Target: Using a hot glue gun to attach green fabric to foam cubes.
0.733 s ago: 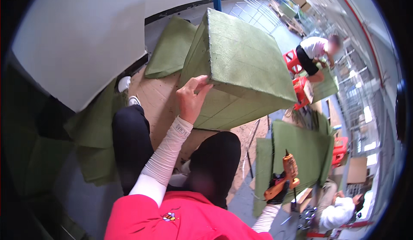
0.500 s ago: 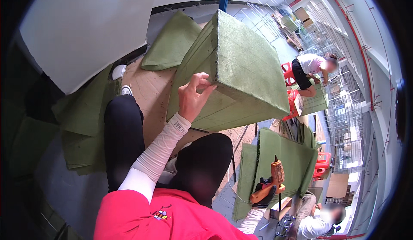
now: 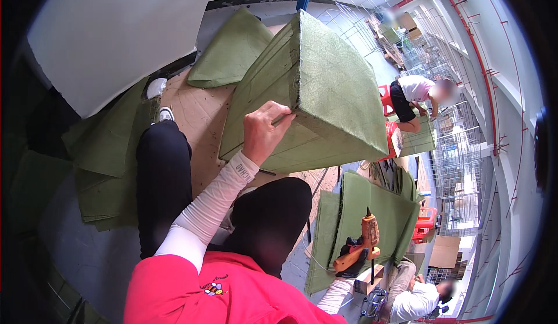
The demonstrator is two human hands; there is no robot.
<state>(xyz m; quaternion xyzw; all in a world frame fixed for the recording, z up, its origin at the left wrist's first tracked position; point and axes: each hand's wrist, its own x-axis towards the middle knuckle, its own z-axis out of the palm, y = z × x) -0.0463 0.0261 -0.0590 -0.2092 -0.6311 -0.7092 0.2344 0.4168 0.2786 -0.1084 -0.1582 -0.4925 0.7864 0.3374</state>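
Note:
A large green fabric-covered box (image 3: pixel 340 91) stands in front of me, tilted, with a seam running along its near vertical edge. My left hand (image 3: pixel 266 131) is closed, its thumb and fingertips pinched at the box's near corner. Whether a small piece sits between the fingertips is too small to tell. In a dark glove, my right hand (image 3: pixel 352 265) grips an orange glue gun (image 3: pixel 370 231) low on the right. Its nozzle points up, apart from the box.
Green sheets are stacked at right (image 3: pixel 375 213), at left (image 3: pixel 107 178) and behind the box (image 3: pixel 229 51). Cardboard (image 3: pixel 195 112) covers the floor. Two co-workers (image 3: pixel 415 88) (image 3: pixel 418 301) sit to the right, near red stools (image 3: pixel 425 225) and wire racks (image 3: pixel 459 178).
The view has shifted slightly. My left fingers stay at the box corner, now drawn closer together. The glue gun stays upright in my right hand.

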